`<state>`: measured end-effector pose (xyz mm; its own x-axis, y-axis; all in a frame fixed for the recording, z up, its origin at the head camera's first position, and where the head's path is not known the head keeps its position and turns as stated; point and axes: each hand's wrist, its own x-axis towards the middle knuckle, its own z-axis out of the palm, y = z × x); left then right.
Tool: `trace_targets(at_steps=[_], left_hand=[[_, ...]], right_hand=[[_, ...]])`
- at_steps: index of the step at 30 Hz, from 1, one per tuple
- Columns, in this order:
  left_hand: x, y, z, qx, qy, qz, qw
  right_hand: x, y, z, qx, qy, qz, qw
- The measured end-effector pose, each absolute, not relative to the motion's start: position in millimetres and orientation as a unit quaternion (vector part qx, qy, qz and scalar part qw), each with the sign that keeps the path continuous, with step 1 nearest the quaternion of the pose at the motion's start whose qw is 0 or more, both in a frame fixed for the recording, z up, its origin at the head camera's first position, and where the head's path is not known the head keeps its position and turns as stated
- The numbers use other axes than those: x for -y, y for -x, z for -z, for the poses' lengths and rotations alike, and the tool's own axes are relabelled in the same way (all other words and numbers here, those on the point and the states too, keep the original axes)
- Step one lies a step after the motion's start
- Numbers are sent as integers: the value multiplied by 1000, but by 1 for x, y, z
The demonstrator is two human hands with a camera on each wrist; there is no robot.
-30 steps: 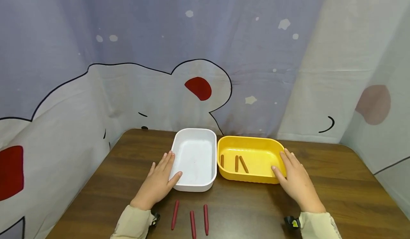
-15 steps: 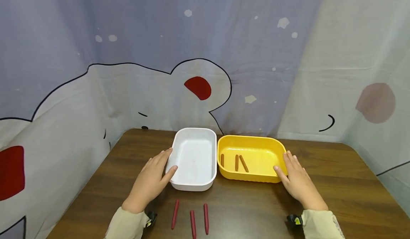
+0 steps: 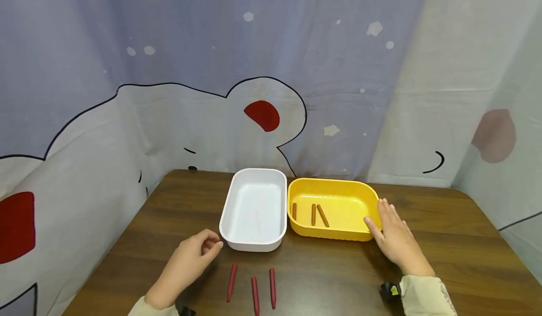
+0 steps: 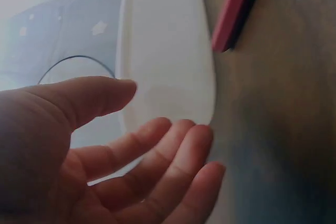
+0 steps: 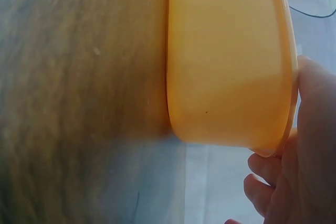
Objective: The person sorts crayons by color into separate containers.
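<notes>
My left hand [image 3: 184, 262] is in the air just left of the near-left corner of the white plastic tray [image 3: 254, 246], its fingers loosely bent. Nothing lies between its thumb and fingers in the left wrist view. My right hand [image 3: 398, 240] rests at the right end of the yellow plastic tray [image 3: 334, 234], thumb at the near rim and fingers laid straight along the outer side. In the right wrist view the thumb touches the rim [image 5: 294, 77]. Three dark red crayons [image 3: 272, 288] lie on the table in front of the white tray.
Three brown crayons [image 3: 322, 216] lie in the left part of the yellow tray. Both trays stand side by side near the back edge of the wooden table [image 3: 330, 278]. A printed curtain [image 3: 338, 95] hangs close behind and along the sides.
My left hand has left the white tray's side, drawing back toward me and bending its fingers. The white tray's near-left corner has shifted slightly left. My right hand has slid slightly outward along the yellow tray.
</notes>
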<state>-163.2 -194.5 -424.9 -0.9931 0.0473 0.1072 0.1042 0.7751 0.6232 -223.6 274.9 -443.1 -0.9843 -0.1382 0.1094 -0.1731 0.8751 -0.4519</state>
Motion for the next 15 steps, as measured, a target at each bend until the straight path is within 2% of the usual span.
trace_targets(at_steps=[9, 15], left_hand=[[195, 165, 447, 920, 90, 376, -65], [188, 165, 449, 912, 103, 385, -95]], right_hand=[[-275, 225, 445, 967, -80, -238, 38], [-275, 224, 444, 968, -78, -233, 42]])
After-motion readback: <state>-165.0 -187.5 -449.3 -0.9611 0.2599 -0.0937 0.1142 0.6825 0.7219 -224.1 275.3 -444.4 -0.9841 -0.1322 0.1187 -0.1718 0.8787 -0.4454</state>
